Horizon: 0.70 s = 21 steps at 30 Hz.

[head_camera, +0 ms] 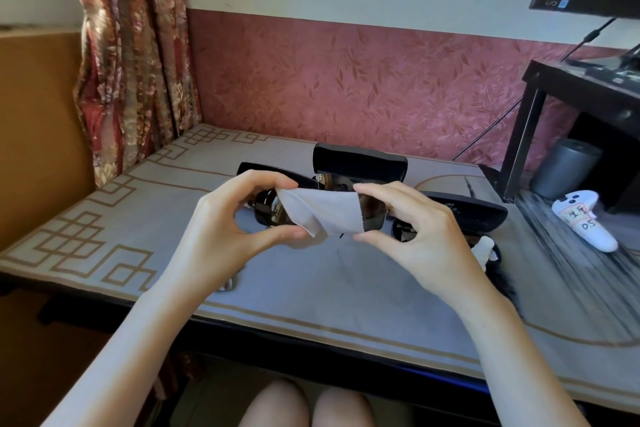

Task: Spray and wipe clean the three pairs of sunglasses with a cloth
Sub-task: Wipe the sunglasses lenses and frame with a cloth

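I hold a pair of dark sunglasses [268, 213] above the table, with a grey cloth [323, 213] draped over the middle of its front. My left hand [228, 222] pinches the left lens and a corner of the cloth between thumb and fingers. My right hand [412, 218] pinches the right lens and the cloth's other edge. A second pair of sunglasses [337, 183] lies in an open black case [360, 161] behind. A third pair [403, 230] lies by a black case [464, 213] at the right, partly hidden by my right hand. No spray bottle is visible.
Another black case [249, 168] lies behind my left hand. A white game controller [585, 218], a grey cylinder [564, 168] and a black stand [571, 107] with a monitor occupy the right side. A small white object [485, 250] lies at the right. A curtain [131, 45] hangs at the left.
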Motion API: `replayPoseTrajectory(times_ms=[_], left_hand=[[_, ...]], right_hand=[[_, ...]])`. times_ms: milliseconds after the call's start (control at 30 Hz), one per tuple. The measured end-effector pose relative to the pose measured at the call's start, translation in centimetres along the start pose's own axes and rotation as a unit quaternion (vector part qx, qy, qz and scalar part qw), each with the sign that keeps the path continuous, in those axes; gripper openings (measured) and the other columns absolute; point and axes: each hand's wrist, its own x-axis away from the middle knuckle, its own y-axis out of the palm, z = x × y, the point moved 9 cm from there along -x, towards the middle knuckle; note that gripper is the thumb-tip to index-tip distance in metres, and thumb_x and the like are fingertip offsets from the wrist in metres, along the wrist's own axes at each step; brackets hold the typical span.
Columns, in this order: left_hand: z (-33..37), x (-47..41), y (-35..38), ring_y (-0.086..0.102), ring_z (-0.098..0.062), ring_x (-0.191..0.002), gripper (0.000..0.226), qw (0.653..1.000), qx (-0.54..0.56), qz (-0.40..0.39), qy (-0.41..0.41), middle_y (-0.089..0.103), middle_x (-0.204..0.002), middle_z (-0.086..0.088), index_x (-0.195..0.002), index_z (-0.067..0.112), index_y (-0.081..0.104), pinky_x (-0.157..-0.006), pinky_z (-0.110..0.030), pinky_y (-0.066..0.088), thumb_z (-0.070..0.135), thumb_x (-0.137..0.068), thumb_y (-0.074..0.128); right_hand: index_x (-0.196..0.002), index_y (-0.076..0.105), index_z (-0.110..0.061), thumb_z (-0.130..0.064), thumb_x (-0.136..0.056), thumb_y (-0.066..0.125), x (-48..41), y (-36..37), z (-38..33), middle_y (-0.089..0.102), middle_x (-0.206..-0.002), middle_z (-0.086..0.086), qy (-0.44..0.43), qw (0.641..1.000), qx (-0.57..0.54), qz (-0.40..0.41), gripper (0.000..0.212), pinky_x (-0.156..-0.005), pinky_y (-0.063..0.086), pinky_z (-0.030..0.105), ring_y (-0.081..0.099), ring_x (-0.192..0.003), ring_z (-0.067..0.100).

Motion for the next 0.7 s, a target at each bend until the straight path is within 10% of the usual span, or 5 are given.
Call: replayPoseTrajectory(times_ms=[133,333,700], left_hand=[[-0.5,-0.1,0.4,0.061,-0.007,-0.112,0.047,0.995,0.064,-0.041,-0.059,0.066,-0.117,0.013,-0.099,0.021,0.059,-0.097,-0.032,0.048,0.049,-0.063,0.073],[-0.7,-1.1,0.2,0.068,-0.015,-0.070,0.045,0.991,0.035,-0.013,-0.125,0.074,-0.081,0.007,-0.089,0.039,0.056,-0.061,-0.034,0.054,0.054,-0.055,0.080],[-0.1,-1.2,-0.4,0.071,-0.005,-0.077,0.020,0.981,0.097,-0.080,-0.149,0.077,-0.085,0.003,-0.094,0.020,0.075,-0.069,-0.011,0.050,0.025,-0.083,0.060]], right_hand=[[-0.124,0.064,-0.015,-0.009,-0.075,0.080,0.0,0.5,0.0,0.062,-0.106,-0.008,-0.007,1.000,0.006,-0.008,0.052,-0.090,0.038,0.008,0.055,-0.101,-0.004],[-0.125,0.064,-0.016,-0.010,-0.075,0.080,0.0,0.9,-0.3,0.063,-0.109,-0.008,-0.006,1.000,-0.012,-0.009,0.052,-0.091,0.036,0.006,0.054,-0.103,-0.006],[-0.120,0.067,-0.014,-0.014,-0.075,0.079,0.1,0.5,-0.3,0.066,-0.106,-0.005,-0.003,0.999,-0.041,0.016,0.047,-0.096,0.047,0.025,0.060,-0.101,0.005]])
